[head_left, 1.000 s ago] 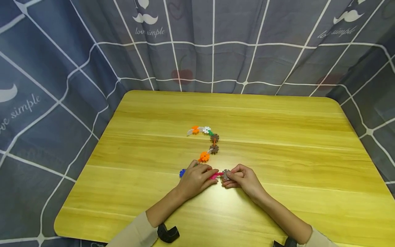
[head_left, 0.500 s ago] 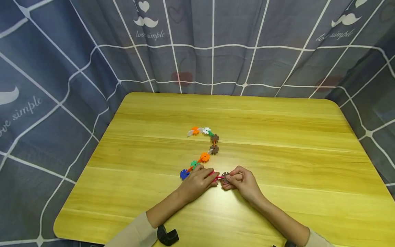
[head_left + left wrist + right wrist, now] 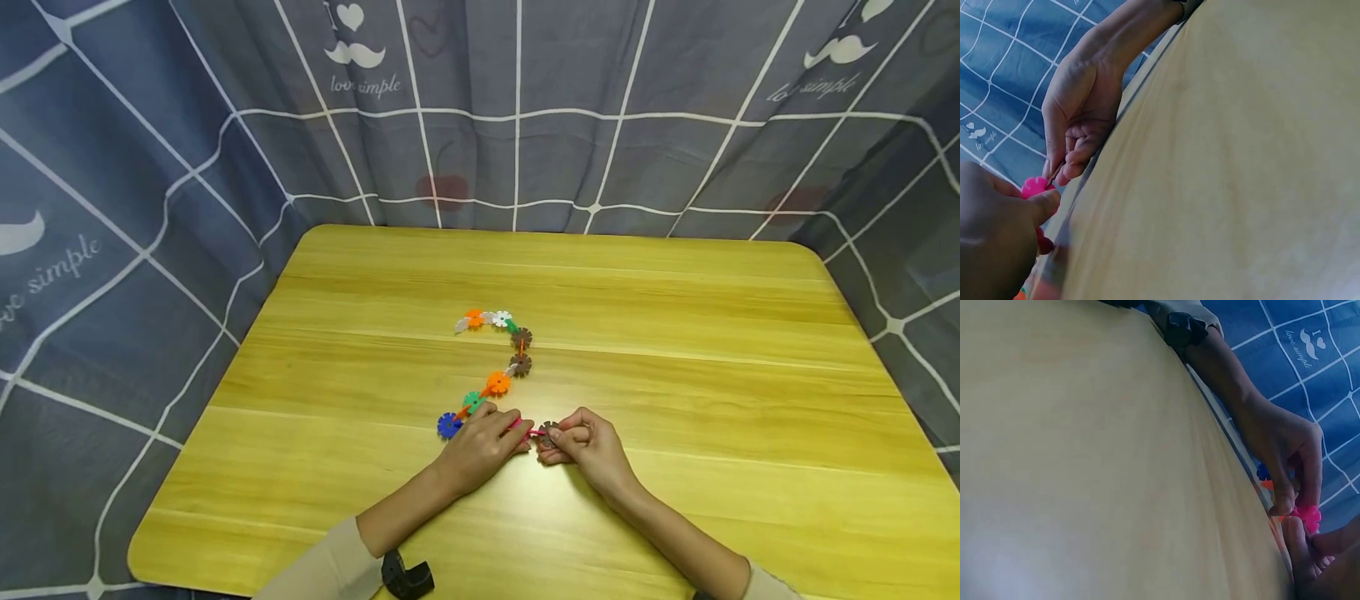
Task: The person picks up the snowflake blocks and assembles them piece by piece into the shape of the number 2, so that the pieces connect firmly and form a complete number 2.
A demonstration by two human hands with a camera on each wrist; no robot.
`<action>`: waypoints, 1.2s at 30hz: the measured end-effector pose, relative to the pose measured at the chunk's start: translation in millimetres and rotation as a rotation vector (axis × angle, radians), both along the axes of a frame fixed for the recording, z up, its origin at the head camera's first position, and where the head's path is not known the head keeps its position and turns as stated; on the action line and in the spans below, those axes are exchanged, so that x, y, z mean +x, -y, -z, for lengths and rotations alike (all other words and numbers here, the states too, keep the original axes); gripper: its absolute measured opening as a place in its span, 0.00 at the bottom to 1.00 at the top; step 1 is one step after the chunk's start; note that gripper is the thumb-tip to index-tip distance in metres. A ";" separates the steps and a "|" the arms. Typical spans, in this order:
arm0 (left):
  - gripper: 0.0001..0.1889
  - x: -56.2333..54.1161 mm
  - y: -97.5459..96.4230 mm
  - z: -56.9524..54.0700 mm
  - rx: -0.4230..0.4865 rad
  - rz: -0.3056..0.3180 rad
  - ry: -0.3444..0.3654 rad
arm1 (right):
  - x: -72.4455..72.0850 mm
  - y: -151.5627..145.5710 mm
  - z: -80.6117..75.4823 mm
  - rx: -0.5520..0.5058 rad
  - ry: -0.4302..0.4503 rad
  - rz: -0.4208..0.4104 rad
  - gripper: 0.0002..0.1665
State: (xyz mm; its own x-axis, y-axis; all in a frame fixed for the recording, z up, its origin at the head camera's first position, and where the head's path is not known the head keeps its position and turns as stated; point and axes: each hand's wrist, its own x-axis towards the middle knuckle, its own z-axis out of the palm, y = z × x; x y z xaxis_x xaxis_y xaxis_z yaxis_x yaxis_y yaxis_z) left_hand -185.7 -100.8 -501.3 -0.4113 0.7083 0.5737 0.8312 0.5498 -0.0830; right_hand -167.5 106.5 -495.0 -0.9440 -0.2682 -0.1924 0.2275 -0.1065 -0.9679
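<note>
A chain of snowflake building discs curves over the table, with orange, white, brown, green and blue pieces joined at their slots. Near its lower end lies a blue disc [image 3: 448,425], just left of my left hand [image 3: 480,446]. That hand pinches a pink disc [image 3: 1034,186] between thumb and fingers and covers part of the chain. My right hand [image 3: 592,446] pinches a brown disc [image 3: 549,432] by its edge, and the disc meets the pink piece's right side. In the right wrist view, the fingertips of both hands come close together around the pink disc [image 3: 1309,516].
The yellow wood-grain table [image 3: 712,350] has rounded corners. A grey checked curtain [image 3: 570,150] hangs behind it and along both sides. A black wrist strap [image 3: 407,575] sits at the left sleeve.
The brown disc has turned in my right fingers, from a paler face to a darker one. My left hand has shifted slightly, uncovering the green disc and more of the blue one.
</note>
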 end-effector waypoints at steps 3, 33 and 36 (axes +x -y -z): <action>0.17 -0.5 0.3 -0.7 -0.005 -0.018 0.017 | 0.5 0.4 -0.8 -0.001 0.003 -0.011 0.13; 0.22 -18.9 24.3 -4.2 0.358 -0.378 0.537 | -23.6 -47.8 -10.6 0.772 -0.597 -0.088 0.26; 0.22 -27.6 16.6 -5.3 0.355 -0.367 0.525 | -28.2 -52.0 -9.5 0.808 -0.620 -0.056 0.23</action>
